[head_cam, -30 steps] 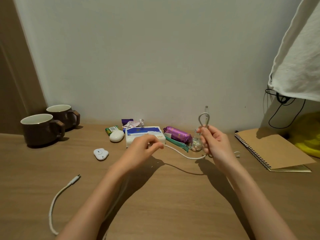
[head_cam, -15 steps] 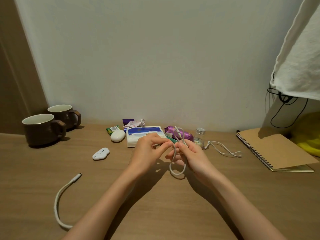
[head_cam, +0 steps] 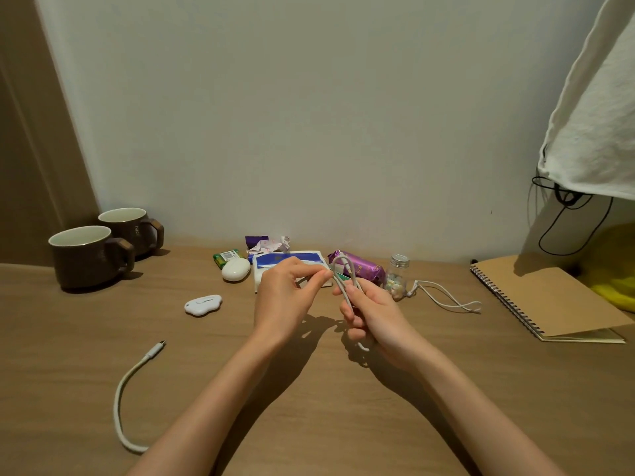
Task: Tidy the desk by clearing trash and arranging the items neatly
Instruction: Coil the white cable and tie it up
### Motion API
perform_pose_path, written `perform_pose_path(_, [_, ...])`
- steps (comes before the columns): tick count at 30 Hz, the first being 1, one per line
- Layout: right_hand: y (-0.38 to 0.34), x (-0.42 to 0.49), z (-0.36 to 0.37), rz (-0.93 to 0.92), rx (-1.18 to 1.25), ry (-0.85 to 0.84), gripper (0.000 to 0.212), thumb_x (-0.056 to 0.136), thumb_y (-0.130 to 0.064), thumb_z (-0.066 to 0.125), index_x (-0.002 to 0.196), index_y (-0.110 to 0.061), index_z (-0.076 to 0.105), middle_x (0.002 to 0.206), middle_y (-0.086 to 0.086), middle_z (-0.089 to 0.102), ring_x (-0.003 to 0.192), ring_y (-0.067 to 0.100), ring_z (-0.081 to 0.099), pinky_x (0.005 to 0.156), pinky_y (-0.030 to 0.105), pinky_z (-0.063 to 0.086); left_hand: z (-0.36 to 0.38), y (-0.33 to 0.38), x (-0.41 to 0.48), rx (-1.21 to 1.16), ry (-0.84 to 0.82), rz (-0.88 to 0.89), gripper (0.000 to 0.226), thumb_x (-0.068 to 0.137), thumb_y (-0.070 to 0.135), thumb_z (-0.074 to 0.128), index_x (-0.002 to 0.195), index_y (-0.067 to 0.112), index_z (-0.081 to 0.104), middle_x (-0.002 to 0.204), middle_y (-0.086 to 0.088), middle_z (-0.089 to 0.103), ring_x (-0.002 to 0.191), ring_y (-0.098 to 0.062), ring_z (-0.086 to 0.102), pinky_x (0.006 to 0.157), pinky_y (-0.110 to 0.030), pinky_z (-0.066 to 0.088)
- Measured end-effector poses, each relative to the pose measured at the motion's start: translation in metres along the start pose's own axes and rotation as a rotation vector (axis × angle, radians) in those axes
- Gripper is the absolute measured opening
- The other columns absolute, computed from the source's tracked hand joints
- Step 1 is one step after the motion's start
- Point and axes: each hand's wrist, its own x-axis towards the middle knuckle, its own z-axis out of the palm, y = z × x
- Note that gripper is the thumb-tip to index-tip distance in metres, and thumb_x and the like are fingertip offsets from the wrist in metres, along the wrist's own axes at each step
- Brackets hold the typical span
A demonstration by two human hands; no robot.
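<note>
A white charging cable (head_cam: 344,286) is being folded into loops above the wooden desk (head_cam: 86,338). My right hand (head_cam: 371,310) grips the bundled loops, with the plug end sticking up near the top. My left hand (head_cam: 288,293) pinches the cable beside that bundle. The cable's free end (head_cam: 135,376) trails across the desk at lower left, passing under my left forearm. Trash lies by the wall: crumpled wrappers (head_cam: 268,243), a purple snack packet (head_cam: 360,269) and a green packet (head_cam: 225,257).
Two brown mugs (head_cam: 87,255) stand at the left. A tissue pack (head_cam: 288,264), white oval case (head_cam: 235,269), small white cloud-shaped gadget (head_cam: 202,305), glass jar (head_cam: 397,274), thin white cord (head_cam: 446,298) and spiral notebook (head_cam: 546,297) lie about. White cloth (head_cam: 598,108) hangs at top right.
My right hand came down and left from beside the jar to meet my left hand. The cable went from one small raised loop to several folded loops, and the trailing end slid slightly rightward.
</note>
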Motion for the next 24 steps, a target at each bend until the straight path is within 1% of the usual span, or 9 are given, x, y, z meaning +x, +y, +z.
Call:
perform_pose_path(3, [-0.001, -0.003, 0.002, -0.009, -0.191, 0.035, 0.028, 0.102, -0.030, 0.034, 0.099, -0.012, 0.055, 0.058, -0.006, 0.038, 0.045, 0.004, 0.031, 0.039, 0.016, 0.025, -0.001, -0.001, 0.000, 0.011, -0.006, 0.000, 0.017, 0.082, 0.033, 0.068, 0.095, 0.025, 0.075, 0.078, 0.018, 0.060, 0.079, 0.000, 0.057, 0.066, -0.016, 0.044])
perform_pose_path(5, [-0.001, -0.005, 0.004, -0.037, -0.341, 0.027, 0.026, 0.101, -0.033, 0.035, 0.095, -0.015, 0.053, 0.062, -0.006, 0.039, 0.047, 0.004, 0.034, 0.040, 0.017, 0.027, -0.001, -0.001, 0.000, 0.019, -0.018, 0.006, 0.018, 0.082, 0.033, 0.068, 0.096, 0.024, 0.075, 0.081, 0.016, 0.061, 0.081, -0.001, 0.057, 0.067, -0.018, 0.046])
perform_pose_path(9, [0.003, -0.007, 0.003, -0.150, -0.748, 0.057, 0.020, 0.101, -0.033, 0.038, 0.089, -0.019, 0.047, 0.076, -0.006, 0.045, 0.064, 0.005, 0.040, 0.058, 0.018, 0.034, -0.004, -0.001, 0.000, 0.048, -0.051, 0.053, 0.018, 0.080, 0.034, 0.070, 0.094, 0.026, 0.075, 0.084, 0.011, 0.063, 0.082, -0.005, 0.058, 0.067, -0.023, 0.050])
perform_pose_path(12, [0.004, -0.008, -0.002, -0.127, -0.816, 0.007, 0.019, 0.101, -0.034, 0.036, 0.088, -0.023, 0.046, 0.079, -0.006, 0.047, 0.068, 0.007, 0.042, 0.061, 0.020, 0.035, -0.010, -0.002, 0.003, 0.141, -0.112, 0.226, 0.021, 0.077, 0.042, 0.067, 0.089, 0.027, 0.076, 0.077, 0.009, 0.062, 0.068, -0.006, 0.055, 0.057, -0.029, 0.048])
perform_pose_path(14, [0.005, -0.009, -0.006, -0.106, -0.845, -0.027, 0.022, 0.101, -0.033, 0.034, 0.085, -0.026, 0.047, 0.078, -0.008, 0.049, 0.067, 0.005, 0.044, 0.061, 0.019, 0.036, -0.014, -0.002, 0.005, 0.176, -0.124, 0.341, 0.026, 0.078, 0.045, 0.063, 0.092, 0.027, 0.075, 0.075, 0.011, 0.060, 0.064, -0.001, 0.051, 0.053, -0.023, 0.044])
perform_pose_path(16, [0.003, -0.009, -0.009, -0.100, -0.868, -0.058, 0.025, 0.102, -0.032, 0.033, 0.082, -0.025, 0.047, 0.077, -0.008, 0.048, 0.068, 0.006, 0.044, 0.063, 0.020, 0.037, -0.017, -0.002, 0.006, 0.170, -0.110, 0.380, 0.028, 0.081, 0.043, 0.062, 0.105, 0.032, 0.070, 0.075, 0.013, 0.056, 0.063, 0.001, 0.048, 0.053, -0.015, 0.038])
perform_pose_path(18, [0.000, -0.010, -0.011, -0.096, -0.888, -0.078, 0.028, 0.102, -0.032, 0.033, 0.080, -0.024, 0.049, 0.076, -0.006, 0.049, 0.070, 0.008, 0.044, 0.066, 0.023, 0.038, -0.016, -0.003, 0.006, 0.211, -0.126, 0.427, 0.032, 0.085, 0.043, 0.058, 0.117, 0.038, 0.062, 0.078, 0.009, 0.055, 0.063, -0.004, 0.047, 0.049, -0.022, 0.041])
perform_pose_path(21, [-0.001, -0.011, -0.012, -0.068, -0.936, -0.122, 0.030, 0.102, -0.033, 0.033, 0.077, -0.027, 0.049, 0.076, -0.005, 0.052, 0.070, 0.009, 0.046, 0.064, 0.022, 0.038, -0.013, -0.007, 0.006, 0.296, -0.158, 0.516, 0.033, 0.088, 0.049, 0.042, 0.118, 0.042, 0.054, 0.082, 0.002, 0.058, 0.063, -0.012, 0.052, 0.042, -0.034, 0.047])
perform_pose_path(24, [-0.002, -0.013, -0.013, -0.074, -0.974, -0.162, 0.030, 0.101, -0.036, 0.034, 0.080, -0.027, 0.053, 0.077, -0.007, 0.053, 0.071, 0.007, 0.047, 0.064, 0.020, 0.037, -0.012, -0.009, 0.006, 0.288, -0.172, 0.478, 0.035, 0.088, 0.054, 0.042, 0.109, 0.038, 0.064, 0.084, 0.003, 0.059, 0.066, -0.013, 0.054, 0.044, -0.038, 0.048])
